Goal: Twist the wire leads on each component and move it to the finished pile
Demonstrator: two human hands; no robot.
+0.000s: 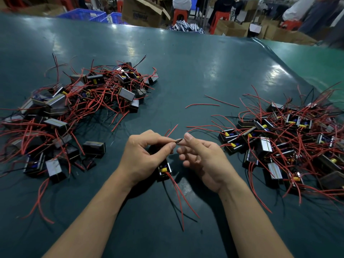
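Hands [149, 151] [202, 157] pinch dark wire leads [179, 140] between fingertips.

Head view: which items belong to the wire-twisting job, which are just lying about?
Job:
- component under the left hand
- its wire leads, pinched by both hands; right hand
- left pile and right pile of components

Lying about:
- two loose red wires
- cardboard boxes, blue crates, red stools
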